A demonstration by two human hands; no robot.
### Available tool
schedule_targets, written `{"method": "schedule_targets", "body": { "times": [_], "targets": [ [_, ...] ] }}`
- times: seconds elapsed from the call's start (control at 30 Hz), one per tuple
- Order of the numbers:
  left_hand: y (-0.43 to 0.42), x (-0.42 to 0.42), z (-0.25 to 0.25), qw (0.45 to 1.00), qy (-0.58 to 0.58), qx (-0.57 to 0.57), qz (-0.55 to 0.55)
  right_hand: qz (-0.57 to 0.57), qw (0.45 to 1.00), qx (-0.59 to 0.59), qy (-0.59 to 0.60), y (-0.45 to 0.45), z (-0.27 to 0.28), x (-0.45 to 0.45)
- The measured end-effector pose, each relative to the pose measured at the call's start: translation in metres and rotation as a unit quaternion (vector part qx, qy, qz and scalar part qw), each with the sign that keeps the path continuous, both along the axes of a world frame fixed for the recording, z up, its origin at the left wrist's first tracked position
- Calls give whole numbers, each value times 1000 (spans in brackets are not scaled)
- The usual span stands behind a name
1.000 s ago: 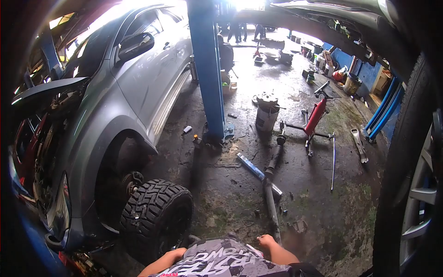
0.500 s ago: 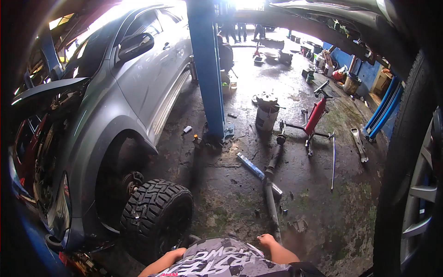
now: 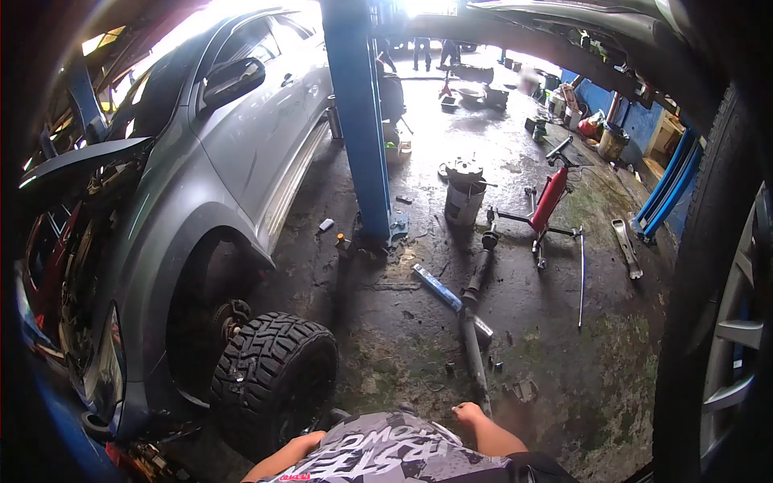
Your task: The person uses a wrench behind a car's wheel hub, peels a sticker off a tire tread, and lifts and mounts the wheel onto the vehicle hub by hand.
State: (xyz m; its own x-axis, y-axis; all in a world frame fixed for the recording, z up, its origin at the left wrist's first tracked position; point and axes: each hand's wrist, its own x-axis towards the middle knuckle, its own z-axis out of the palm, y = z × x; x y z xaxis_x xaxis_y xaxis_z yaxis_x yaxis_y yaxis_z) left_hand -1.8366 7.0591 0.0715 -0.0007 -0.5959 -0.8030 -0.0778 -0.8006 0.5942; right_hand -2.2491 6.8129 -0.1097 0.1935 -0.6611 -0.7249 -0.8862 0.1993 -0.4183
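My left hand [image 3: 305, 443] is at the bottom, beside the grey patterned shirt [image 3: 386, 451] and near the black knobby tyre [image 3: 274, 370]; its fingers are hidden by the shirt. To the right of the shirt, my right hand [image 3: 467, 413] has its fingers curled in, and whatever it may hold is too small to make out. Just beyond that hand lies a long dark shaft [image 3: 473, 346] on the floor, crossing over a blue and white long box [image 3: 437, 287].
A silver car [image 3: 241, 145] fills the left, beside a blue post [image 3: 358, 137]. Ahead stand a bucket [image 3: 465, 203] and a red stand [image 3: 550, 200]. A metal bar [image 3: 626, 248] and a large wheel [image 3: 729, 338] are at the right. People's legs [image 3: 422, 55] show far back.
My right hand has shifted slightly up and to the right. The view has moved a little, and the legs in the background have changed position.
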Motion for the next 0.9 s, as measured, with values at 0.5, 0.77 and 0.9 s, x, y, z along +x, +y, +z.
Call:
{"method": "schedule_targets", "body": {
  "times": [0.5, 0.77, 0.9],
  "targets": [
    [-4, 1, 0, 1000, 3, 2, -4, 4, 1000, -28, 1, 0, -15, 2],
    [-8, 2, -2, 1000, 1, 7, -5, -2, 999, 38, 5, -2, -9, 2],
    [-9, 3, -2, 1000, -1, 8, -6, -14, 999, 39, 2, -1, -10, 2]
  ]
}}
